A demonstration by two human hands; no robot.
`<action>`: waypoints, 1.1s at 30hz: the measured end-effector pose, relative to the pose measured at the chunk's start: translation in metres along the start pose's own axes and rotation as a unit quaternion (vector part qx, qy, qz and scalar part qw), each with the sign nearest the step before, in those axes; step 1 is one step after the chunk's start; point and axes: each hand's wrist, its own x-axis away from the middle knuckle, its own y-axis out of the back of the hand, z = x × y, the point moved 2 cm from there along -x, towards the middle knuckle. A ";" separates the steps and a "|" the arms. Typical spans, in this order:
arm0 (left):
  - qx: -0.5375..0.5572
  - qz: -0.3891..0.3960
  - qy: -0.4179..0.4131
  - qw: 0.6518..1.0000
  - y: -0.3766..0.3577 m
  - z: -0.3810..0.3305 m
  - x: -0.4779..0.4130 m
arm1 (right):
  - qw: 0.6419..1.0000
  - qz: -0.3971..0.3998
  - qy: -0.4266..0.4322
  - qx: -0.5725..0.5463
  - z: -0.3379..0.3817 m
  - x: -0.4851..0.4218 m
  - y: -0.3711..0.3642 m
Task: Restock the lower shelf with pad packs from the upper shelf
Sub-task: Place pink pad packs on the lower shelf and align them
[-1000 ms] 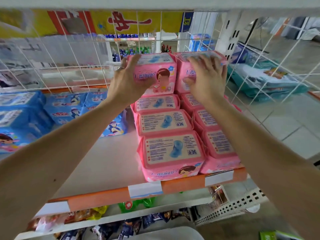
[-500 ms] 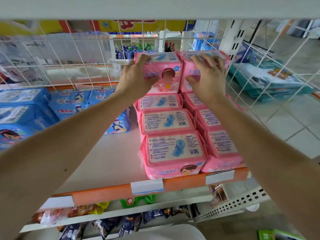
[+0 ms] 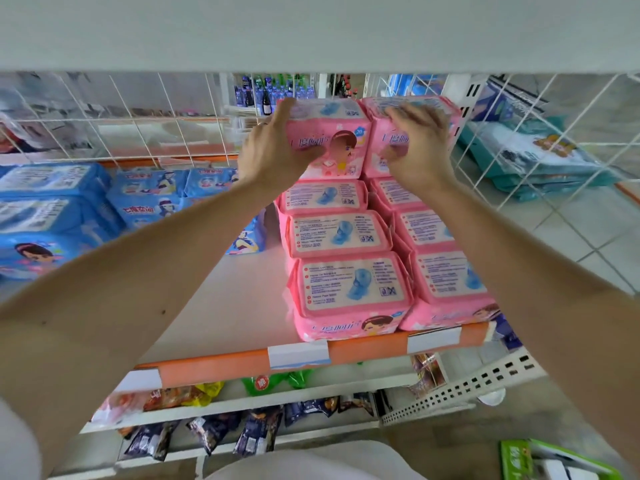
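Observation:
Two rows of pink pad packs [image 3: 339,233] lie on the white shelf [image 3: 235,306] with the orange front strip. At the back of the rows, two more pink packs sit on top. My left hand [image 3: 273,154] grips the left top pack [image 3: 332,143] by its left side and front. My right hand [image 3: 420,147] is spread over the right top pack [image 3: 384,133], fingers on its top and thumb on its front face. Both packs rest on the rows below.
Blue pad packs [image 3: 62,216] fill the shelf's left part, with bare shelf between them and the pink rows. A white wire grid [image 3: 138,116] backs the shelf and a wire side panel [image 3: 540,133] closes its right. Snack bags [image 3: 207,434] sit on shelves below.
The view tilted down, so the shelf above now covers the top. Both hands stay on the two top packs; the right hand has slid a little lower on its pack.

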 end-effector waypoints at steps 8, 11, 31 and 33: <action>-0.144 0.017 -0.091 0.985 0.010 0.000 0.046 | 0.999 -0.003 -0.028 0.045 0.009 0.057 -0.008; -0.189 0.088 -0.142 0.968 0.003 -0.001 0.054 | 0.996 0.065 -0.047 0.045 0.009 0.060 -0.017; -0.126 0.110 -0.212 0.963 0.029 0.001 0.098 | 0.992 0.076 -0.042 0.090 0.086 0.123 0.017; -0.118 0.105 -0.247 0.956 0.036 0.005 0.112 | 0.992 0.073 -0.051 0.093 0.096 0.140 0.020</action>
